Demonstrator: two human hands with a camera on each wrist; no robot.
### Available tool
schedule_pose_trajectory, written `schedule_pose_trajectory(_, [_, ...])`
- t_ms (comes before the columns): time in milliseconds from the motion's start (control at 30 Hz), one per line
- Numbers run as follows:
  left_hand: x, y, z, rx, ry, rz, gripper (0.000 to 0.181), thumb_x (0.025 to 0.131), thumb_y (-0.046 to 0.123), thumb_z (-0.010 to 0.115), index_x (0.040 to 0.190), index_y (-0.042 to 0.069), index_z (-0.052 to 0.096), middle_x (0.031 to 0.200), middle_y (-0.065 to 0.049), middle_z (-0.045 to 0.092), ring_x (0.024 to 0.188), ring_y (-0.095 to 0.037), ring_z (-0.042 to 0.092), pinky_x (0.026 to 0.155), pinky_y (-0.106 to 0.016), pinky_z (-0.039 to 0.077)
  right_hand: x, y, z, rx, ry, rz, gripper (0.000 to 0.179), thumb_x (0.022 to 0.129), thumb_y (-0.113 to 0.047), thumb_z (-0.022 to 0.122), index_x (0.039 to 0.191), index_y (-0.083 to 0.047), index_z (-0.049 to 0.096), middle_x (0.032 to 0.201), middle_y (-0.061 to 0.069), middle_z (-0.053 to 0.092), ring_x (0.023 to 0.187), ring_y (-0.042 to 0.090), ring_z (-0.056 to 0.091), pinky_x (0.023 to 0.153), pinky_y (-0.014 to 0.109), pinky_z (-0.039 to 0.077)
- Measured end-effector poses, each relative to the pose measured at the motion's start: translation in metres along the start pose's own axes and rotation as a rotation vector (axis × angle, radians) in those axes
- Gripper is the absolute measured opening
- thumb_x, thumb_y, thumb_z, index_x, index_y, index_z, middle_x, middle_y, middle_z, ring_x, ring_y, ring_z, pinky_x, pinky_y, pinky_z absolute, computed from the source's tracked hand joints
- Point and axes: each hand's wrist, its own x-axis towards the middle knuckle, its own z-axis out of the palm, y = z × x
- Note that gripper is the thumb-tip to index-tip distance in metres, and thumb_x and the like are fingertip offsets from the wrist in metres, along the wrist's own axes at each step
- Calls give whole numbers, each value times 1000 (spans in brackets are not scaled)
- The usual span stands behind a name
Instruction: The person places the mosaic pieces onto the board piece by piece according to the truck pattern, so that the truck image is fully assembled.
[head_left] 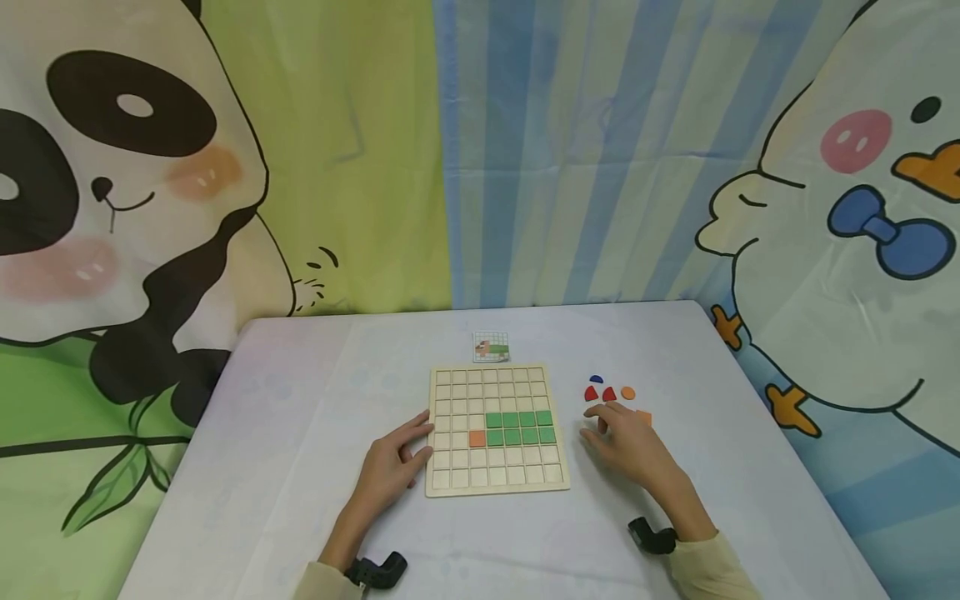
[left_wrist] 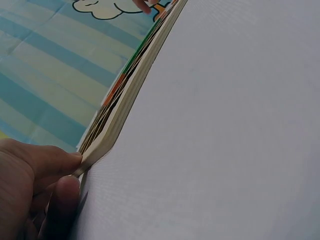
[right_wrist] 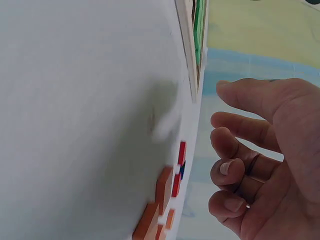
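Note:
A wooden grid board [head_left: 450, 492] lies on the table, with two rows of green squares [head_left: 521, 437] and one orange square [head_left: 477, 438] set in its cells. My left hand [head_left: 392, 460] rests at the board's left edge, its fingers and thumb touching the rim; the left wrist view shows fingertips against the board's corner. Beside the board's right edge, my right hand [head_left: 630, 446] hovers over the table with loosely bent fingers and nothing between them. Just beyond its fingertips lie two red wedge pieces [head_left: 591, 393]. An orange square piece [head_left: 645, 417] is partly hidden behind this hand.
A blue half-round piece [head_left: 596, 379] and an orange round piece [head_left: 628, 392] lie at the right. Past the board's far edge is a small picture card [head_left: 491, 347] printed with a grid pattern. A white cloth covers the table [head_left: 300, 400]; printed curtains [head_left: 570, 150] stand behind it.

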Motion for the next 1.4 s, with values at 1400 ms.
schedule_pose_trajectory(1400, [0,0,-1,-10,-13,-9,46,92,9,81,138,16,72,155,7,62,46,-9,51,43,-25,42,-30,42,-9,-68,-39,174,29,88,-30,88,97,-7,74,72,2,52,70,17,48,60,29,36])
